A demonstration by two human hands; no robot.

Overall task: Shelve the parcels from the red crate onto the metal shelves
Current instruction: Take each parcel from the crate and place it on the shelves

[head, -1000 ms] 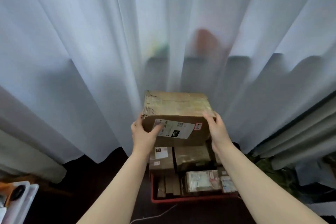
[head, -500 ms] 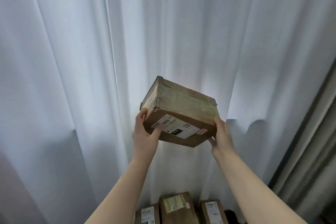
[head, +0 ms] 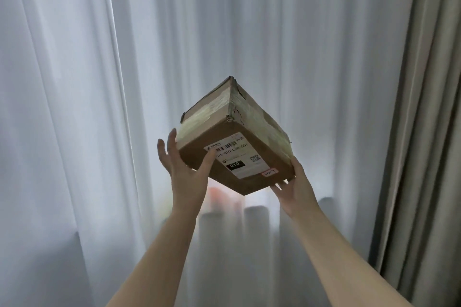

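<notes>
Left hand (head: 185, 169): grasps the parcel (head: 239, 132) at its lower left corner. The thumb is pressed on the labelled face and the fingers (head: 172, 143) stretch up along the taped left side.
Right hand (head: 296, 188): grasps the lower right corner from below. The thumb lies up the right edge. The fingers are tucked under the bottom face and are mostly hidden.
Forearms (head: 162, 257): both bare, rising from the bottom edge of the view up to the parcel.
Parcel: a brown cardboard box held in the air between the two hands and touching nothing else. It is tilted, with one upper corner pointing up and the labelled face turned down toward the camera.
Tape (head: 262, 119): yellowish, wrapped over the upper faces, with frayed cardboard at the seams.
Label (head: 237, 157): white, with a barcode, a small square code and a black block reading 010. The thumb touches its left end.
Sticker (head: 269, 171): small and pink, at the label's lower right corner. Its handwriting is too small to read.
White curtain (head: 99, 82): sheer, backlit and hanging in folds behind the parcel across most of the view.
Grey curtain (head: 429, 107): heavier, hanging down the right edge.
Orange blur (head: 219, 195): shows through the white curtain just below the parcel. I cannot tell what it is.
Dark shapes (head: 252, 237): rounded shadows behind the curtain lower down, unclear.
</notes>
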